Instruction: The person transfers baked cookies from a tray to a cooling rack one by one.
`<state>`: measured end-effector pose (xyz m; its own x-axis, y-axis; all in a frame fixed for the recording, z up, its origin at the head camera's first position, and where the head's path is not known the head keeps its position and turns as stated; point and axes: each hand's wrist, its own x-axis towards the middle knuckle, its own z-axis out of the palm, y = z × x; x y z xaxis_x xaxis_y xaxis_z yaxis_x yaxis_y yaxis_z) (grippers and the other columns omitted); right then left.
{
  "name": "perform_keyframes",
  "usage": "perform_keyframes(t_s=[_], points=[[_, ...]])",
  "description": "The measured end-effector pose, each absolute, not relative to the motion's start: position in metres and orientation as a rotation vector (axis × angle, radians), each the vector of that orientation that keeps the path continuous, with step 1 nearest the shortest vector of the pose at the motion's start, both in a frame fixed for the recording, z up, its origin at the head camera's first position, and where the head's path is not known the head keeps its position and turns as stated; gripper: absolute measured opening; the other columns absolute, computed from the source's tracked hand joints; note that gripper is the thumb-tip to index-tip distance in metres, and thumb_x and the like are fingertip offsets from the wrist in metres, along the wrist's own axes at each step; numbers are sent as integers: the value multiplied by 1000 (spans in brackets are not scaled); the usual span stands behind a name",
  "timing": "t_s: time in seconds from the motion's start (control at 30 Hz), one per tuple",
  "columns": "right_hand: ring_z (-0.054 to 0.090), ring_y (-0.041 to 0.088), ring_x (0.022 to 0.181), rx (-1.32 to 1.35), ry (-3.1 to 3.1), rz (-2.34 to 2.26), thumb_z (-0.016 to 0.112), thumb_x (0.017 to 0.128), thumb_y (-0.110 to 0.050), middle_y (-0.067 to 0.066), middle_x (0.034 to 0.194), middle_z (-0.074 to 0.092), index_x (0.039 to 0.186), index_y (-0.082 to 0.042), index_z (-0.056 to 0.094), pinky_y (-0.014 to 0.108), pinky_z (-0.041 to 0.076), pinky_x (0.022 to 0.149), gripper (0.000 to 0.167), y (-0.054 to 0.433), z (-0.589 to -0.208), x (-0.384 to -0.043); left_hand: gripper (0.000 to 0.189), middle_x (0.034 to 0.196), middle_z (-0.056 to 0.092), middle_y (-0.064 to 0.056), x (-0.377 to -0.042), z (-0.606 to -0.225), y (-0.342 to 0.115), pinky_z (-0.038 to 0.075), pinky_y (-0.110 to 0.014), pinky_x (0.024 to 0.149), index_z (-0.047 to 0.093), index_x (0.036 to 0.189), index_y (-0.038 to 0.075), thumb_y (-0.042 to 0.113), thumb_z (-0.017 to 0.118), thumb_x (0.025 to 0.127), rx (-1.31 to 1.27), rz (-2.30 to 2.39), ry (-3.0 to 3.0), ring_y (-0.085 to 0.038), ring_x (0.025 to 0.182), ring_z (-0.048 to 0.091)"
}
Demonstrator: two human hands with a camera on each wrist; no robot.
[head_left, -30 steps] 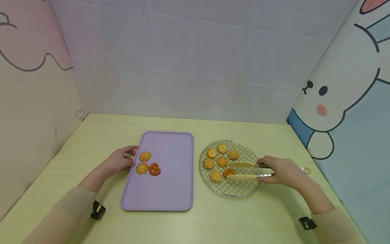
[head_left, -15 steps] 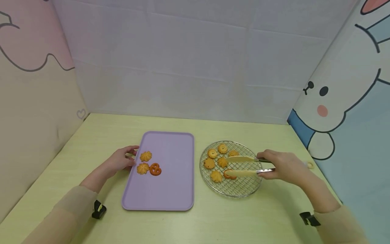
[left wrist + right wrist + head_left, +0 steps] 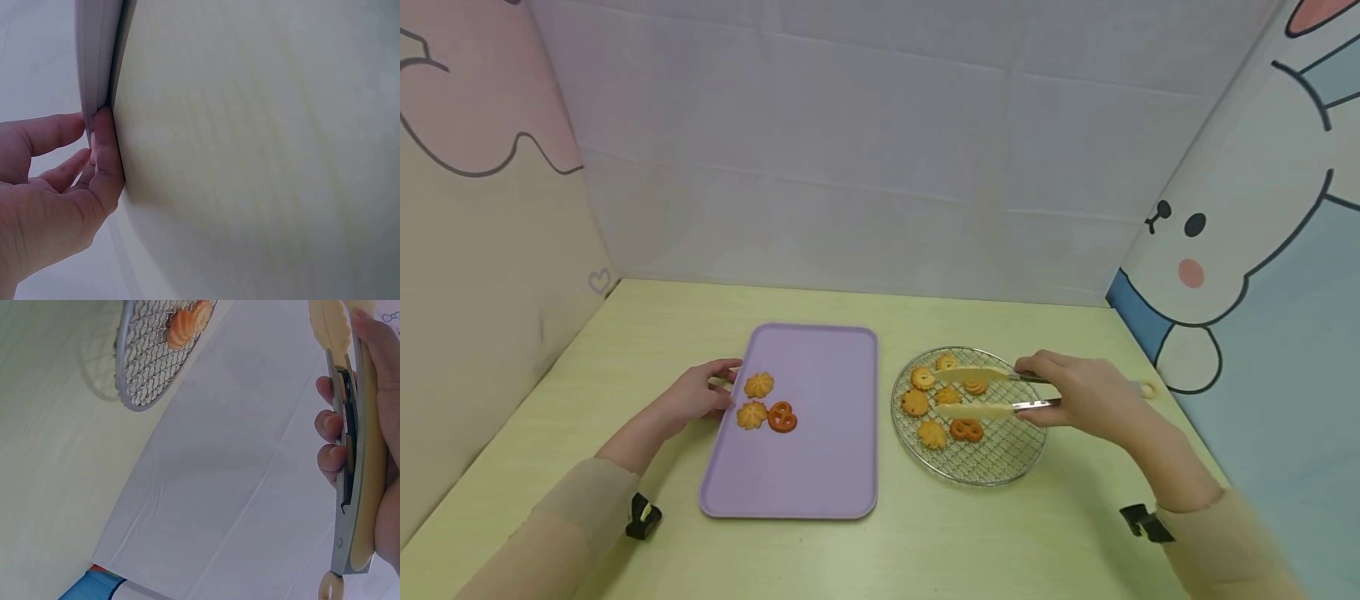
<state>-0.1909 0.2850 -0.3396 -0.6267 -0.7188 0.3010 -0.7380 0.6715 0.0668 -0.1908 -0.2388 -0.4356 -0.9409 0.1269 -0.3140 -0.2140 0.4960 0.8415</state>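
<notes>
My right hand (image 3: 1093, 398) grips a pair of tongs (image 3: 353, 487) with cream-coloured tips and metal arms. The tongs' two tips stand apart over a round wire rack (image 3: 1000, 467), overlapping some of its cookies in the head view. On the rack lie several cookies, among them a flower-shaped cookie (image 3: 932, 434), and a pretzel (image 3: 966, 430). My left hand (image 3: 692, 393) holds the left rim of a lilac tray (image 3: 820, 475), fingers on both sides of the edge in the left wrist view. Two flower-shaped cookies (image 3: 759, 384) and a pretzel (image 3: 782, 417) lie on the tray's left part.
Tray and rack stand side by side on a pale yellow-green table (image 3: 880, 558), with a narrow gap between them. A white sheet (image 3: 880, 167) rises behind the table. Printed cartoon panels (image 3: 1247, 250) border both sides.
My right hand has moved the tongs away from me and to the left across the rack. The rack's pretzel, partly covered before, now shows in full. My left hand stays at the tray's rim.
</notes>
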Motion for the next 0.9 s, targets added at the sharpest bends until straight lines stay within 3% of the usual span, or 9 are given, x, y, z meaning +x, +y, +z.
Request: perform_keyframes(t_s=[0.9], points=[[57,4,64,1252,-2451,150,78,70,-46,-4,98,67,111,-12,63,23,48,51,56,229,-319,-198,69,128,39,-25,-189,-434,-238,54,-29,69,28,144,-5,-4,58,83,-37,1403,2432,-25,94,53]])
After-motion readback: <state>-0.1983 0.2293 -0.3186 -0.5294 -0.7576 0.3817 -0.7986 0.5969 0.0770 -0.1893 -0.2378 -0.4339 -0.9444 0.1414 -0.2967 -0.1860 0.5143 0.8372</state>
